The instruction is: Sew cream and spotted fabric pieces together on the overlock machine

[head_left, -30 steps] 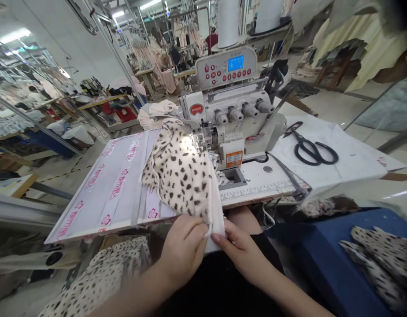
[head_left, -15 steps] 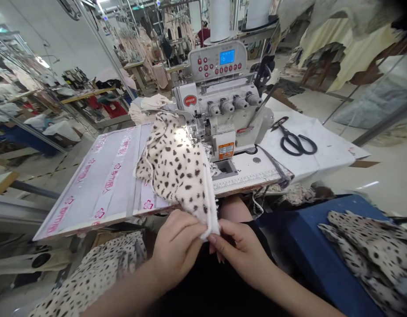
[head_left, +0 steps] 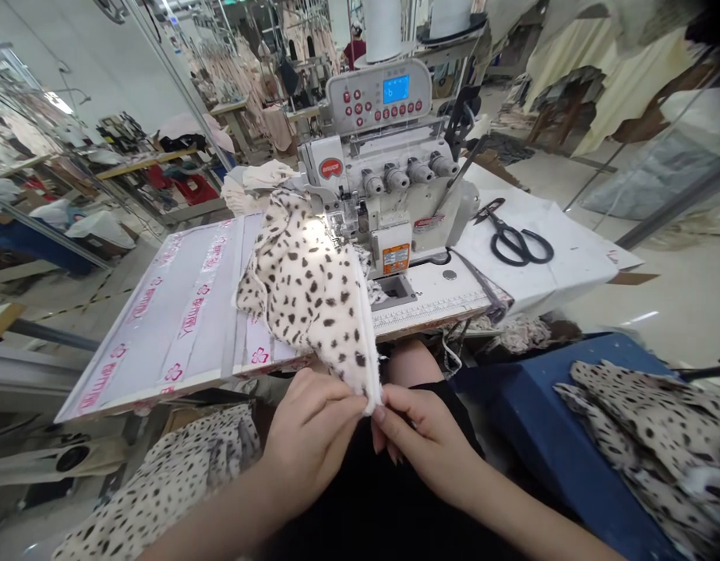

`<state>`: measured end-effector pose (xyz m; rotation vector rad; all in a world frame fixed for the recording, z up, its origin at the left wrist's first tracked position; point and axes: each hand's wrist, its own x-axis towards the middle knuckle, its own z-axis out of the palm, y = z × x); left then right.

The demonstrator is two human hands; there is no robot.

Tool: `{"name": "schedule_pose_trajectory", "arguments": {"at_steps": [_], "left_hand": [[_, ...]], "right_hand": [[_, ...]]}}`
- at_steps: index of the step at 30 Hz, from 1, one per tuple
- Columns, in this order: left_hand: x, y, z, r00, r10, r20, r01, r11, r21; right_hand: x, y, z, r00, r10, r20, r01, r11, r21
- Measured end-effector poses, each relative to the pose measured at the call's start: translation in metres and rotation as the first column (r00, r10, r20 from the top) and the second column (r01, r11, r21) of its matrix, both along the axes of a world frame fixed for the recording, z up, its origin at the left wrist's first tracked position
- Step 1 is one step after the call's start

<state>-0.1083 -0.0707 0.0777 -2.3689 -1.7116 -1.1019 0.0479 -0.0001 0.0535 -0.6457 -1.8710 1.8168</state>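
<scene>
the sewing table [head_left: 178, 312], its left half covered in sheeting with pink print, fills the middle of the view. the white overlock machine [head_left: 389, 195] stands at its far right, and its control panel [head_left: 380, 97] shows a lit blue display.

a cream fabric piece with black spots [head_left: 307, 288] runs from the machine's presser foot, across the table and over the near edge to the hands. on the near right, more spotted pieces [head_left: 640, 421] lie heaped on a blue surface [head_left: 541, 444]. another spotted heap [head_left: 178, 483] lies near left, below the table.

the left hand [head_left: 310, 444] and right hand [head_left: 430, 440] meet at the piece's near corner, each with thumb and fingers closed on the white edge [head_left: 368, 351].

1 second ago a wide white flap hung between the 2 hands. now it has narrowed to a point and the fingertips almost touch. i judge the edge is being drawn straight toward the lap, with its far end still at the foot.

black scissors [head_left: 515, 238] lie on white cloth to the right of the machine.
</scene>
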Motion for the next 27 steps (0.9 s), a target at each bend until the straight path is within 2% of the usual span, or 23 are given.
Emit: {"name": "schedule_pose_trajectory", "arguments": {"at_steps": [4,12,14,17,20,22,24,26,27], "left_hand": [[0.0,-0.003,0.001,0.998,0.008,-0.07,-0.008,1.0,-0.011],[0.002,-0.003,0.003,0.988,0.028,-0.151,-0.028,1.0,0.004],[0.003,-0.004,0.004,0.986,0.015,-0.166,-0.017,1.0,-0.014],[0.004,-0.004,0.003,0.989,0.005,-0.146,-0.008,1.0,-0.024],[0.004,-0.003,0.003,0.993,-0.01,-0.12,0.008,1.0,-0.017],[0.004,-0.001,0.003,0.994,-0.026,-0.106,0.025,1.0,-0.013],[0.004,0.001,0.003,0.994,-0.032,-0.1,0.032,0.999,-0.004],[0.003,0.004,0.004,0.993,-0.034,-0.109,0.037,0.999,0.023],[0.003,0.005,0.005,0.992,-0.037,-0.117,0.042,0.998,0.037]], "right_hand": [[0.001,-0.001,0.002,1.0,0.025,-0.001,-0.025,0.999,-0.046],[0.0,-0.003,-0.001,0.996,0.051,-0.07,-0.066,0.969,-0.237],[0.0,-0.002,-0.004,0.988,0.066,-0.14,-0.112,0.932,-0.346],[-0.001,0.001,-0.009,0.961,0.064,-0.267,-0.194,0.847,-0.495],[-0.001,0.002,-0.011,0.944,0.076,-0.32,-0.25,0.797,-0.549],[0.001,0.002,-0.011,0.942,0.108,-0.318,-0.27,0.806,-0.527],[0.005,0.003,-0.008,0.946,0.162,-0.279,-0.276,0.853,-0.442],[0.008,0.005,-0.003,0.972,0.165,-0.167,-0.2,0.954,-0.225],[0.01,0.008,0.0,0.988,0.111,-0.103,-0.116,0.993,-0.039]]}}
